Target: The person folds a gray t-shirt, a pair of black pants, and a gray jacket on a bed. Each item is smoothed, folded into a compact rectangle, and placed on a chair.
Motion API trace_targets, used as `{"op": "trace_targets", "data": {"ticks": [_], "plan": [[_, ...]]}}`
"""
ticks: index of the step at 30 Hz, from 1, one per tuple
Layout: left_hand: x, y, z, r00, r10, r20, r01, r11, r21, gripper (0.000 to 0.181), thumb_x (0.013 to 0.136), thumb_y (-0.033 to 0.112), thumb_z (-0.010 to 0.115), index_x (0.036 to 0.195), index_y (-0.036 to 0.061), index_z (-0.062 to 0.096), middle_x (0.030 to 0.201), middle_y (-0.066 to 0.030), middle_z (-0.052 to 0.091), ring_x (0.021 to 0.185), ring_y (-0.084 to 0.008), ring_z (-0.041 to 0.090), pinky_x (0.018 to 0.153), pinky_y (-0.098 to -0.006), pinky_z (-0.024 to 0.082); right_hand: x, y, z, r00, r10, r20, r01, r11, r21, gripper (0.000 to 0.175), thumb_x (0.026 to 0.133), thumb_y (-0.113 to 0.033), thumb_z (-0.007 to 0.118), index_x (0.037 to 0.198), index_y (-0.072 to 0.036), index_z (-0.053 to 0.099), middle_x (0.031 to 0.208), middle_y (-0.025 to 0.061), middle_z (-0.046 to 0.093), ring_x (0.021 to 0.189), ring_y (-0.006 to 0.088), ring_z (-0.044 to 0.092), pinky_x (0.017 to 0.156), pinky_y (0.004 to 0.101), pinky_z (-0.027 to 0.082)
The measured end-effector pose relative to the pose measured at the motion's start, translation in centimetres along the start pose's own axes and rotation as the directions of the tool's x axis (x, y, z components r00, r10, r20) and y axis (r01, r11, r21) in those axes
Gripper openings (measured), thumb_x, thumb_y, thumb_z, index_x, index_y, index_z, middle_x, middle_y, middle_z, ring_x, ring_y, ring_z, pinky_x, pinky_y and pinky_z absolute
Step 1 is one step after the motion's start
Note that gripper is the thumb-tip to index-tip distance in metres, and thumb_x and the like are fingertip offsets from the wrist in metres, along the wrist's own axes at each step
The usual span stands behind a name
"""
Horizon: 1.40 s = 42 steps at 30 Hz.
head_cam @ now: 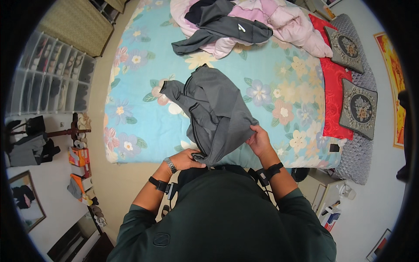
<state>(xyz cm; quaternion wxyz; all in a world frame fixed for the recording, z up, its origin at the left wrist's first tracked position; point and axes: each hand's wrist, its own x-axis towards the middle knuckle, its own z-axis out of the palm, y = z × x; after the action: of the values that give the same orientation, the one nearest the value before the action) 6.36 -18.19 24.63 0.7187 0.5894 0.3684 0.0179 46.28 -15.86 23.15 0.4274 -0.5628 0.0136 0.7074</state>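
A crumpled dark grey garment (226, 108) with black-edged openings lies on the floral blue bedsheet (157, 131) in front of me. At its near left end, by the bed's edge, my left hand (186, 159) grips the dark-trimmed cloth. My right hand (258, 140) pinches the right side of the same garment between thumb and fingers. Part of the cloth between my hands is bunched in folds, and the garment's full shape cannot be told.
At the far side of the bed a dark grey jacket (226, 31) lies on a pink quilt (294, 29). Patterned cushions (358, 109) and a red pillow (334, 98) line the right side. A shoe rack (49, 75) and a bedside cabinet (324, 193) stand beside the bed.
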Motion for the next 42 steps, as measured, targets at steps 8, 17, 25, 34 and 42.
{"op": "trace_targets", "data": {"ticks": [8,17,25,34,42], "plan": [[5.4,-7.8,-1.8,0.942,-0.067,-0.329,-0.043,0.948,-0.316,0.016,0.111,0.005,0.069,0.119,-0.0008,0.082,0.104,-0.0033,0.082,0.091,-0.0135,0.073,0.086,-0.0306,0.06,-3.9,-1.9,-6.7,0.981,-0.123,0.15,0.084,0.966,0.243,0.052,0.1,-0.024,0.061,0.145,-0.002,0.072,0.153,0.0157,0.076,0.144,0.0365,0.069,0.124,0.0569,0.052],[12.9,-9.1,-6.0,0.69,-0.359,-0.629,0.224,0.932,-0.286,0.056,0.103,0.061,0.087,0.115,0.0075,0.076,0.093,0.0025,0.069,0.081,-0.0113,0.064,0.071,-0.032,0.055,-2.1,3.3,-21.4,0.902,0.023,-0.432,-0.249,0.845,-0.474,0.039,0.102,-0.021,0.065,0.137,-0.005,0.071,0.121,0.0111,0.08,0.104,0.0343,0.078,0.089,0.052,0.063],[19.2,-7.9,-2.0,0.382,-0.371,-0.846,0.506,0.85,-0.145,0.117,0.082,0.062,0.103,0.154,-0.0177,0.057,0.141,-0.0301,0.074,0.131,-0.0428,0.074,0.109,-0.0439,0.061,5.7,4.0,-19.3,0.889,-0.407,-0.208,0.012,0.475,-0.88,0.056,0.1,-0.019,0.08,0.151,-0.002,0.064,0.124,0.011,0.076,0.113,0.0282,0.075,0.096,0.0414,0.061],[17.5,-16.1,-3.3,0.678,-0.574,-0.459,-0.06,0.579,-0.813,0.01,0.107,0.015,0.082,0.107,0.0127,0.072,0.086,-0.0039,0.071,0.076,-0.0228,0.069,0.07,-0.0434,0.06,13.1,0.8,-10.1,0.917,-0.387,-0.095,-0.064,0.092,-0.994,0.079,0.096,-0.038,0.093,0.157,0.004,0.065,0.139,0.0292,0.079,0.129,0.0468,0.077,0.11,0.0522,0.061],[-0.2,-9.6,-8.8,0.566,-0.407,-0.717,-0.636,0.338,-0.694,0.017,0.112,0.008,0.075,0.115,0.0188,0.063,0.092,0.004,0.073,0.063,-0.0156,0.073,0.06,-0.0404,0.064,6.2,-4.1,-9.0,0.941,-0.249,0.231,0.277,0.956,-0.097,0.05,0.115,-0.018,0.075,0.16,0.002,0.063,0.149,0.0118,0.076,0.133,0.0227,0.074,0.118,0.0407,0.057]]}}
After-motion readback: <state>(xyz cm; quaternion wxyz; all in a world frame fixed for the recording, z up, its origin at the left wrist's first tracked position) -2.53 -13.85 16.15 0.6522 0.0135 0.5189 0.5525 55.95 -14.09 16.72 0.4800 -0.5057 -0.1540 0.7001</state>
